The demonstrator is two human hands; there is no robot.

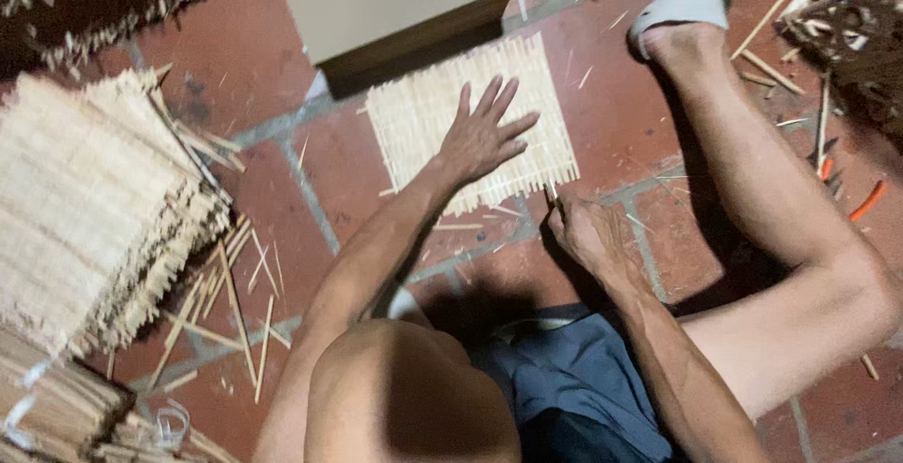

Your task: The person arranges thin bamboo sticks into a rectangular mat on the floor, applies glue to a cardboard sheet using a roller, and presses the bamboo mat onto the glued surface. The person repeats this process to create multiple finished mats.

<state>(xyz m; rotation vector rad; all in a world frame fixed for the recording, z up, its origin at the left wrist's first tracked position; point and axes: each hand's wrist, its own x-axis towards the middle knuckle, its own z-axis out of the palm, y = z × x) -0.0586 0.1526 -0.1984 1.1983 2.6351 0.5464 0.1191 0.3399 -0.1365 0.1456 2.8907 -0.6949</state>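
My left hand [482,138] lies flat, fingers spread wide, on the woven bamboo mat [423,115] on the red tile floor [273,30] at twelve o'clock. My right hand [585,232], at the mat's five o'clock corner, pinches a thin bamboo sliver [551,192]. A stack of finished mats [89,204] sits at nine o'clock.

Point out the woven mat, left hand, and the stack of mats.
woven mat [414,119], head view, bare left part of the mat.
left hand [480,138], head view, back of the hand.
stack of mats [85,199], head view, top sheet.
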